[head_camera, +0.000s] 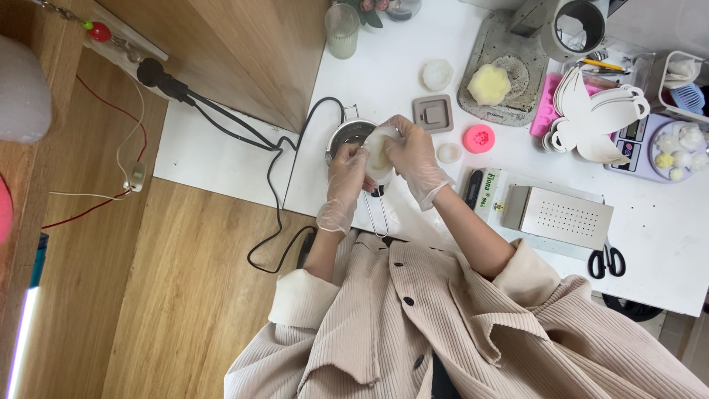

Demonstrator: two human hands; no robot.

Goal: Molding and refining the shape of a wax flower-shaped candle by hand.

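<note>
From the head view I see both hands in thin clear gloves, meeting over the white counter [413, 74]. My left hand [346, 177] and right hand [413, 155] are both closed around a pale, translucent round mold [379, 151], pinching it from either side, thumbs pressed on its face. Directly under and just behind the hands sits a small metal pot [350, 134], its wire handle [377, 218] running back toward my body. Just to the right of the right hand lies a small white disc [448, 153], with a pink round mold [479, 138] beyond it and a grey square mold [433, 113] above. A black cable [277, 151] loops off to the left of the left hand. Farther right, well apart, rest a perforated metal box [565, 216] and black scissors [607, 261].
</note>
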